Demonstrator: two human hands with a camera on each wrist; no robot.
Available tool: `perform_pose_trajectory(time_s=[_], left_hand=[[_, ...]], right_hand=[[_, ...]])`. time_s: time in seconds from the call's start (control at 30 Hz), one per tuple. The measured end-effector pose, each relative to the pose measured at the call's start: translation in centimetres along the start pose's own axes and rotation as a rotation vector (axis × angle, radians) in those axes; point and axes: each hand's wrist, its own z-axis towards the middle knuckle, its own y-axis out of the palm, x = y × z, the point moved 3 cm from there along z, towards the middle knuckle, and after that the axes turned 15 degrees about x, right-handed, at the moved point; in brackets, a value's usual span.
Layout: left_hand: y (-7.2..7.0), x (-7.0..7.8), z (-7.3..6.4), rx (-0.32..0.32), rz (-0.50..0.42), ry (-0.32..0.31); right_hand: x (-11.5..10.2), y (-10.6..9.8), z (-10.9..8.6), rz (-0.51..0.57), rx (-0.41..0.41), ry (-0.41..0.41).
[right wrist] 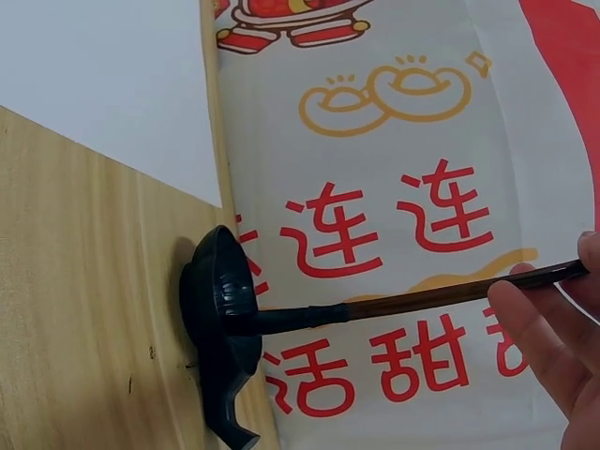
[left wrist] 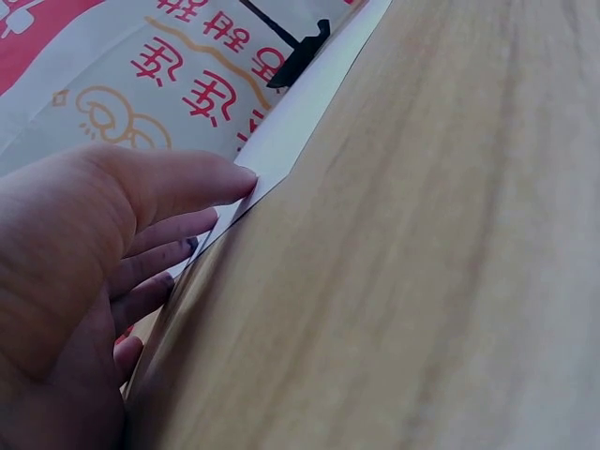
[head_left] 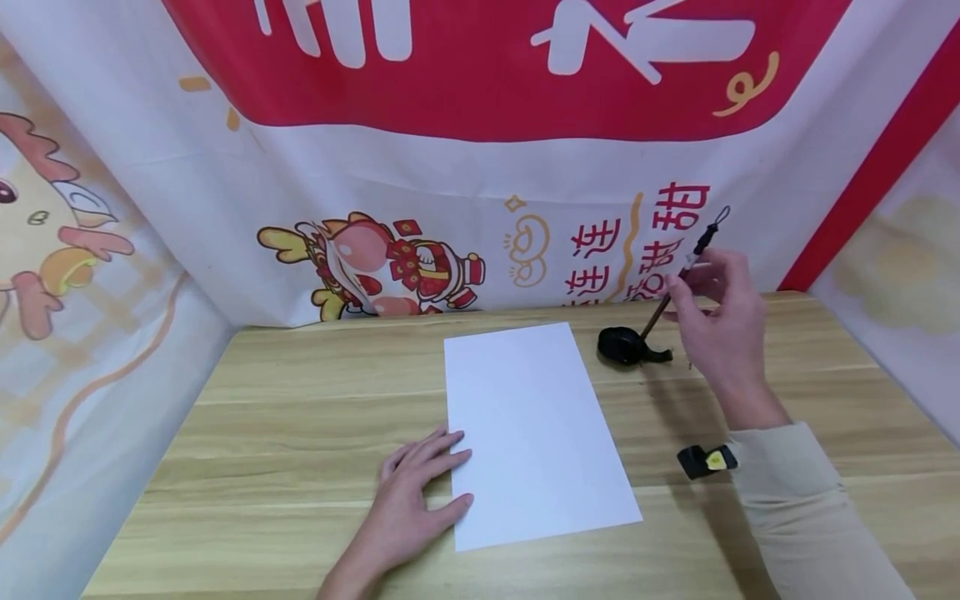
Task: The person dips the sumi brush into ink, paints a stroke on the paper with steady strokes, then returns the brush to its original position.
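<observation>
My right hand pinches a writing brush by its dark brown handle, a loop at its top end. The brush slants down, its tip in a small black ink dish with a curved stem. In the right wrist view, the brush crosses into the ink dish; its bristle end is hidden by the rim. My left hand rests at the left edge of a blank white sheet of paper, fingers spread, fingertips on the paper. The left wrist view shows the thumb touching the sheet's corner.
A wooden table bears the sheet and the dish. Behind it hangs a white and red printed cloth with cartoon figures and red characters. A black strap piece with a yellow mark sits at the right sleeve's cuff.
</observation>
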Motion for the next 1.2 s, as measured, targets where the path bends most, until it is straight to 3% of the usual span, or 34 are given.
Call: perform_pose_trajectory(time_s=[0.33, 0.6, 1.2], left_hand=[[0.13, -0.13, -0.02, -0.006, 0.007, -0.014], [0.20, -0.12, -0.14, 0.005, 0.007, -0.009], [0.16, -0.11, -0.08, 0.008, 0.008, -0.012]], right_hand=[[-0.37, -0.69, 0.56, 0.062, 0.110, 0.011], [-0.42, -0.55, 0.37, 0.053, 0.133, 0.023], [-0.30, -0.93, 0.58, 0.050, 0.157, -0.053]])
